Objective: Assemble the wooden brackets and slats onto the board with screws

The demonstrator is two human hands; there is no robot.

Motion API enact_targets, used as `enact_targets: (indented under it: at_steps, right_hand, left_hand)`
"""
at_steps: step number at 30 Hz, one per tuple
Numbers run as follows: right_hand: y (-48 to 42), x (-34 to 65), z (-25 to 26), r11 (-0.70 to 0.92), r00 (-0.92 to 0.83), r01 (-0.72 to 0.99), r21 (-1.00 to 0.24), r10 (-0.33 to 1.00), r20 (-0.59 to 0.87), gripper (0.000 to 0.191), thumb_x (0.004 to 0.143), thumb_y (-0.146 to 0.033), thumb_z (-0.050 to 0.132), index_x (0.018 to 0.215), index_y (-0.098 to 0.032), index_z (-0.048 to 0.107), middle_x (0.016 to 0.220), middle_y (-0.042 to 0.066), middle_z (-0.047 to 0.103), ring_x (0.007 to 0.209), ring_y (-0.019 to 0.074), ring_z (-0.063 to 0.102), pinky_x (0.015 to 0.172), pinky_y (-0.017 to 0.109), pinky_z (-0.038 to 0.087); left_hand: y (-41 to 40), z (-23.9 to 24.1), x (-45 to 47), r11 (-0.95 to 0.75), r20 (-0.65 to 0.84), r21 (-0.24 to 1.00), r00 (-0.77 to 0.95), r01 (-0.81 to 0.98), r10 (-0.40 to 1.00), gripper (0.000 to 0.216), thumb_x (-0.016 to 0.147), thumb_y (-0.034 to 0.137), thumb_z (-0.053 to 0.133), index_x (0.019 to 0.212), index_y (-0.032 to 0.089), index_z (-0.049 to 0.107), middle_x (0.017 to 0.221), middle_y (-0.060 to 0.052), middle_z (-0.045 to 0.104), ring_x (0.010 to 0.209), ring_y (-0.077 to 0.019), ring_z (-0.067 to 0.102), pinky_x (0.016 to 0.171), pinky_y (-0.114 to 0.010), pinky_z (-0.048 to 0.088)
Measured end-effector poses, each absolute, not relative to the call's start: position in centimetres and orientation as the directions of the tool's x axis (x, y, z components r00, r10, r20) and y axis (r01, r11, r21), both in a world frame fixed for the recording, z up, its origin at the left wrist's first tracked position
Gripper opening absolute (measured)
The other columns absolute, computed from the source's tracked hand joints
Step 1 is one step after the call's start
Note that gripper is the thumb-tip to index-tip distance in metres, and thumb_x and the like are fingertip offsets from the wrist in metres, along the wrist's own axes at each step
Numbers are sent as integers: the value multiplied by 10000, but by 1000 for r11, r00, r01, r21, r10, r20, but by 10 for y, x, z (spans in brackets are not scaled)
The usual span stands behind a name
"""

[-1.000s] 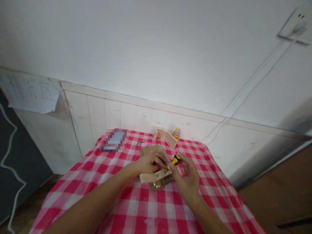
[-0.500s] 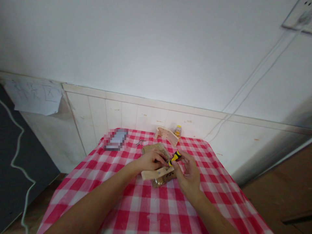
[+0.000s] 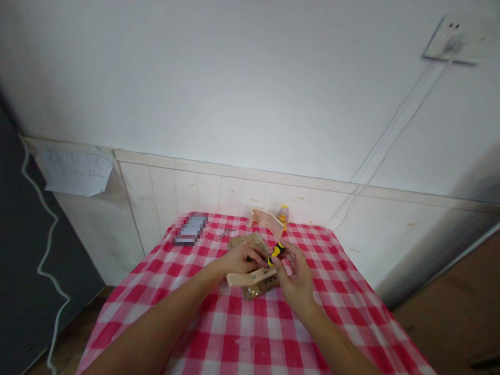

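A pale wooden strip [image 3: 250, 277] lies across a brown paper bag [image 3: 253, 260] on the red-and-white checked table [image 3: 250, 333]. My left hand [image 3: 244, 258] rests curled on the strip and presses it down. My right hand [image 3: 294, 273] pinches a small yellow-and-black screwdriver [image 3: 275, 251], its tip pointing down at the strip's right end. The screwdriver's tip is hidden between my fingers.
A curved wooden piece [image 3: 267, 220] and a small yellow bottle [image 3: 283, 214] stand at the table's far edge by the wall. A blurred flat device [image 3: 190, 228] lies at the far left, with loose metal screws [image 3: 225, 233] beside it. A wall socket [image 3: 453, 39] with cables hangs upper right.
The view has shifted so the table sits further right and lower. Both hands stay on the strip; the screwdriver has tilted slightly and drawn closer to my left hand.
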State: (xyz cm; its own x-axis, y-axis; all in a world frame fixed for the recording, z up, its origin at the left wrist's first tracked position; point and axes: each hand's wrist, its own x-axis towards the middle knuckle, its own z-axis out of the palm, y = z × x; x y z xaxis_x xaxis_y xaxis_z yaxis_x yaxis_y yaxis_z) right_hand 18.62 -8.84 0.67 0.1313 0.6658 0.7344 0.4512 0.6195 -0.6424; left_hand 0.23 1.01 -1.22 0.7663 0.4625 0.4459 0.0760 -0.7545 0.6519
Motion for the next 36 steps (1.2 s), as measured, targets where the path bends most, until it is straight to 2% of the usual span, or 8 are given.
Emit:
enact_targets:
  at_steps: [8,15,23,30,36]
  right_hand:
    - [-87,185,3,622,167,430,-654,657,735,353,937,-290,664,1285,-256,618,1130,89,720,959,229,708,852,407,600]
    - [-85,185,2,640,174,396,-659,652,738,361,947,-334,647,1290,-230,606,1132,102,710,963,236,704,869,434,591]
    - [-83,187,0,637,159,408,-654,656,738,358,948,-306,650,1300,-253,615,1165,100,715,997,242,706,892,440,593]
    - [-87,188,5,622,146,438,-649,663,734,381,942,-264,659,1319,-284,608,1124,75,727,949,217,715,852,392,606]
    - [-90,187,8,613,141,468,-637,659,739,395,928,-241,672,1315,-288,611,1110,69,723,940,209,706,856,387,601]
  left_hand:
    - [11,-16,3,-732,455,680,755,48,473,207,861,145,662,937,221,839,1122,-82,790,1049,-215,715,1007,-346,505]
    - [13,-10,6,-718,440,695,766,39,468,167,862,189,677,897,196,839,1074,-96,800,980,-205,736,904,-297,552]
    - [11,-17,3,-759,486,650,746,39,454,220,881,141,639,952,201,838,1154,-121,779,1059,-240,718,995,-379,507]
    - [11,-21,2,-761,497,648,744,24,446,248,854,145,675,991,273,837,1150,-63,789,1067,-224,714,1014,-368,486]
    - [12,-19,4,-751,486,660,748,25,452,261,844,117,664,961,269,842,1138,-56,790,1059,-220,709,1013,-362,491]
